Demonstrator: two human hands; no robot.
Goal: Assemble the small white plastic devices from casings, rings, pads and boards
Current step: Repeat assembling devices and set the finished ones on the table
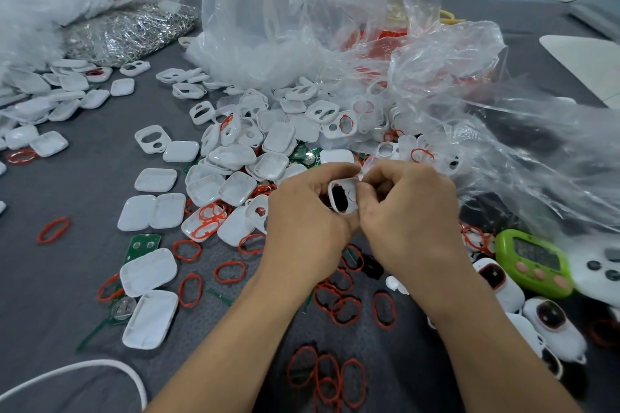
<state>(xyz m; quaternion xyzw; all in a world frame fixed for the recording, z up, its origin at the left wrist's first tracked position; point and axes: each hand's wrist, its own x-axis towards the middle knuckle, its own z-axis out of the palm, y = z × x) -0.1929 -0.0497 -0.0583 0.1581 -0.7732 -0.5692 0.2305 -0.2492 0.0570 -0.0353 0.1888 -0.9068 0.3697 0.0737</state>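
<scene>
Both hands, left (302, 218) and right (407, 211), pinch one casing (342, 199) by its rim; I judge it light, stiff, slick, its black pad soft.

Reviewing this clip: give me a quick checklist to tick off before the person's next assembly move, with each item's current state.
1. Grip: left hand and right hand hold the casing: ok.
2. Opening: black pad shows in it: ok.
3. Seating: pad fully down: cannot tell.
4. Supply: red ring lies loose on the table: ok.
5. Supply: green board lies there too: ok.
</scene>
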